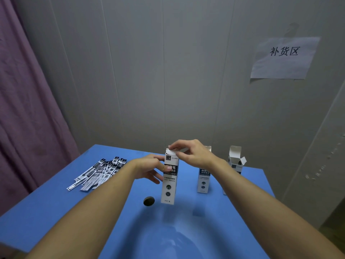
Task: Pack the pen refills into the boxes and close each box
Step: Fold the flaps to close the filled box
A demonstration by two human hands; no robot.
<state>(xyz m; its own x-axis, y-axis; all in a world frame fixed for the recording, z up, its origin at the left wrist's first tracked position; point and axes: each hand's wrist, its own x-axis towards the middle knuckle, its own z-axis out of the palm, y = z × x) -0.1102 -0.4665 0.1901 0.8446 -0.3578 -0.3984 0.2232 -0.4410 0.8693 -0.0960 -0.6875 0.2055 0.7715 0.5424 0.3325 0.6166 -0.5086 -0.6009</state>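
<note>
Box (169,181): my left hand (149,168) is gripping its side; my right hand (188,153) is pinching its top flap (172,150), refills (99,173) lying left of it.

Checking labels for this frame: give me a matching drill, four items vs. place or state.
Items:
1. held box
2. far right box
3. refills
4. wall sign

States:
A. flaps open, standing alone
B. piled on the table's left
C. top flap under the right hand, left hand gripping the side
D. taped up at right

Pairs: 1-C, 2-A, 3-B, 4-D
</note>
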